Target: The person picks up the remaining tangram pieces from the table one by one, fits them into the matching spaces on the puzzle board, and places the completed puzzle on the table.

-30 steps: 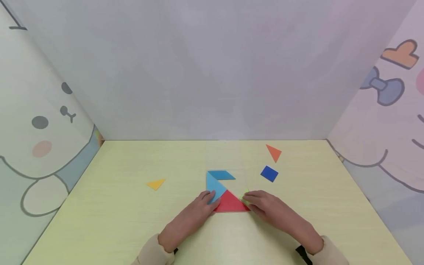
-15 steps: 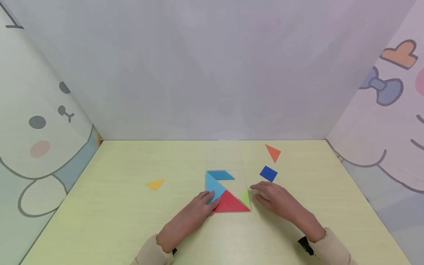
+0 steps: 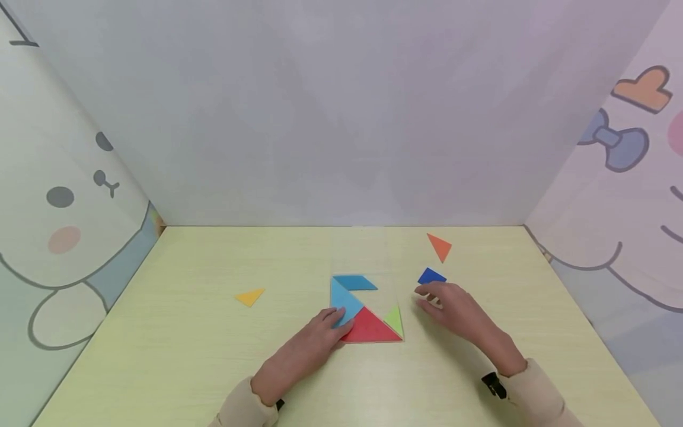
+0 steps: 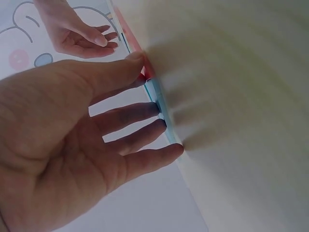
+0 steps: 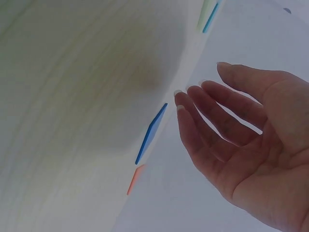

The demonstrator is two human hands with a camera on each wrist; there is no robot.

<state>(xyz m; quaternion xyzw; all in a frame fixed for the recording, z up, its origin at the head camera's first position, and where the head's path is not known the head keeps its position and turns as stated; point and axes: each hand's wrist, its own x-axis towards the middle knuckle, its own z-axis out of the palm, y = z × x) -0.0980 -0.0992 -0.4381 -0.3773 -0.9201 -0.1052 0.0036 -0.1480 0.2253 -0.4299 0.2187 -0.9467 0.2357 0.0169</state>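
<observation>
My left hand (image 3: 312, 343) rests its fingertips on the large light-blue triangle (image 3: 344, 296) and its thumb at the large red triangle (image 3: 368, 327). In the left wrist view its fingers (image 4: 140, 162) are nearly straight along the pieces' edge. These flat tangram pieces lie together on a clear square sheet or tray, with a blue parallelogram (image 3: 356, 283) at its far edge and a small green triangle (image 3: 395, 321) at its right. My right hand (image 3: 461, 314) hovers just in front of a dark-blue square (image 3: 431, 275), fingers loosely bent and holding nothing.
Behind the dark-blue square lies an orange triangle (image 3: 440, 247). A yellow triangle (image 3: 249, 297) is off to the left on the pale wooden table (image 3: 160, 367). A plain wall (image 3: 347, 118) closes the back, and cartoon-printed panels stand at both sides.
My right hand has left the green triangle and moved right and away from me, toward the dark-blue square. The green triangle is now uncovered; my left hand stays on the pieces.
</observation>
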